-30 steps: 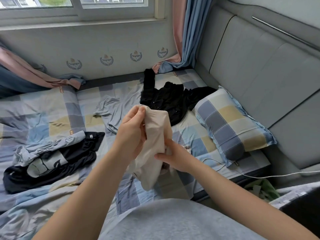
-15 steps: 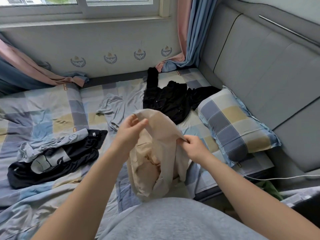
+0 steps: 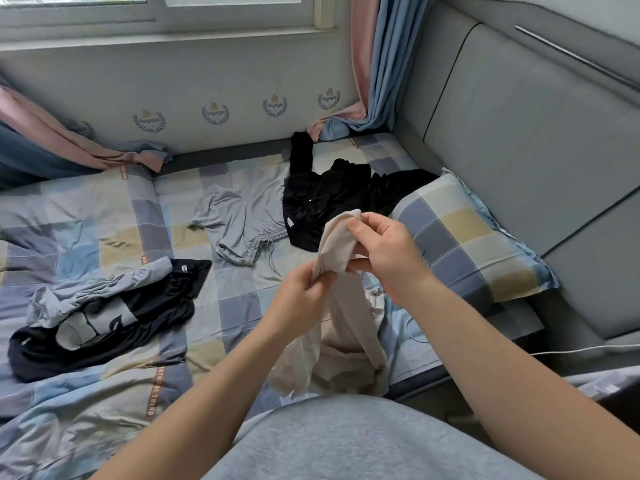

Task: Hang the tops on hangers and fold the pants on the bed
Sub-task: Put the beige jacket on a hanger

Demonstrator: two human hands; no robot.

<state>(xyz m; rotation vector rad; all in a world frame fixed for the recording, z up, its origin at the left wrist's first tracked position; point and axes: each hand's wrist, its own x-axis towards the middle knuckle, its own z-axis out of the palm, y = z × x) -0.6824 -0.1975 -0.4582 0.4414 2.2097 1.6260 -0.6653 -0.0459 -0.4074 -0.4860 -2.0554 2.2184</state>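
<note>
Two hands share one beige garment [image 3: 346, 341]: the right hand [image 3: 388, 258] pinches its bunched top edge, the left hand [image 3: 301, 299] pinches just below, and the thin, limp, seemingly light cloth dangles over the checked bed [image 3: 104, 209], probably easiest to hold by its hem.

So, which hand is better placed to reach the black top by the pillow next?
Probably the right hand: it holds the beige garment close to the black top; the left hand is lower, farther away.
</note>
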